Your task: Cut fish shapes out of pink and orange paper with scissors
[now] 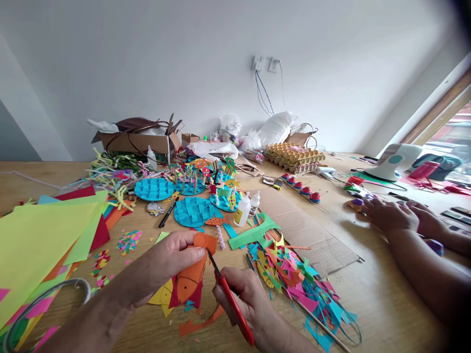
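My left hand pinches the upper left edge of an orange paper fish, which has a drawn outline and a dark eye. In my right hand is a pair of red-handled scissors, the blades pointing up and touching the paper's right edge near my left thumb. Beneath the fish lie a yellow paper fish and red paper. A curved orange offcut rests on the table below the scissors. Farther off, blue paper discs with folded strips stand near two glue bottles.
Coloured paper sheets are stacked at left. Paper scraps and a cardboard sheet lie at right. Another person's hands work at the far right. A black marker, egg trays and a cardboard box are farther back.
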Tool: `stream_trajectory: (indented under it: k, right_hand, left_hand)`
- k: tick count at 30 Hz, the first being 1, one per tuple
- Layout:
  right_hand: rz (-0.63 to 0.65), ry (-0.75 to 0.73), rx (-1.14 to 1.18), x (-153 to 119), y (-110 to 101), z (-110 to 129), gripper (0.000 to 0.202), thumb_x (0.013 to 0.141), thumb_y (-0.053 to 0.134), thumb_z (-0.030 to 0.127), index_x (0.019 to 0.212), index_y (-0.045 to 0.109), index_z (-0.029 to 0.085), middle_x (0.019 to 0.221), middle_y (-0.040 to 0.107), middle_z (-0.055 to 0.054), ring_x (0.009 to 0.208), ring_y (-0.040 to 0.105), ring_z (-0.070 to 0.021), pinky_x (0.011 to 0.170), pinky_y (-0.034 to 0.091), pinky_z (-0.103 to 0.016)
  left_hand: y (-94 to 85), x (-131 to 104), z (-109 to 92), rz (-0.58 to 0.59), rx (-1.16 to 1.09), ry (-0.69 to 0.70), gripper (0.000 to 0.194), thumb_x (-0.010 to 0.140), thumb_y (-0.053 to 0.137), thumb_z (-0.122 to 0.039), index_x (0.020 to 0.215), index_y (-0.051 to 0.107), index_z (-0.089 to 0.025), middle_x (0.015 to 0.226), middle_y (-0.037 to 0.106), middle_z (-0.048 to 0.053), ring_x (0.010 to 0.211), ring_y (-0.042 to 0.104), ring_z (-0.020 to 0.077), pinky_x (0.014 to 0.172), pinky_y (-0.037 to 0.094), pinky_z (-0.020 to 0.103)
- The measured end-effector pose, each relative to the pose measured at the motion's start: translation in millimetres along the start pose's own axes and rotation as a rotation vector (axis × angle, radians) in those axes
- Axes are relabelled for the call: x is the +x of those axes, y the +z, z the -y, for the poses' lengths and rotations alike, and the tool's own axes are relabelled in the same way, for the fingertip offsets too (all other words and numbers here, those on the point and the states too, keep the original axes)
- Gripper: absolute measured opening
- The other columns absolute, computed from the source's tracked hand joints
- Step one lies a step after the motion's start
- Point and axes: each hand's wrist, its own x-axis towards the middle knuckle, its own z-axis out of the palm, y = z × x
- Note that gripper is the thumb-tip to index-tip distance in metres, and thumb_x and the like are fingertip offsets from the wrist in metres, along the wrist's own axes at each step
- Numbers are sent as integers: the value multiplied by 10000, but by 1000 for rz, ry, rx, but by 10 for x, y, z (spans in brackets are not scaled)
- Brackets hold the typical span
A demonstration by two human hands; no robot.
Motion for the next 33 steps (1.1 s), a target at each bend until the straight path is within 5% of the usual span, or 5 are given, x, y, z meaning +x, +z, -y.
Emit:
stream_trajectory:
  k: [13,21,33]
  right_hand:
    - [20,35,-15,0,-13,3,357,844,476,294,542,313,193,503,270,71,439,245,-60,386,174,-194]
    - [35,112,11,27,-49,51,340,833,476,256,538,319,193,509,228,75,449,238,-66,401,165,-203]
    - [64,52,-124,48,-104,79,375,834,533,317,563,304,193,506,265,76,476,253,-73,418,186,-203]
  left_hand:
    - [16,-6,-5,-48,-25,8,215,743,626,-354,870,629,-180,651,586,-6,669,594,180,604,476,277]
    - [39,16,-41,-125,126,84,233,733,612,-391,817,610,-173,633,539,-43,531,449,88,512,375,200]
    - [-24,-19,-79,-87,190,46,210,730,612,-359,836,642,-180,680,607,-9,663,579,169,577,439,243]
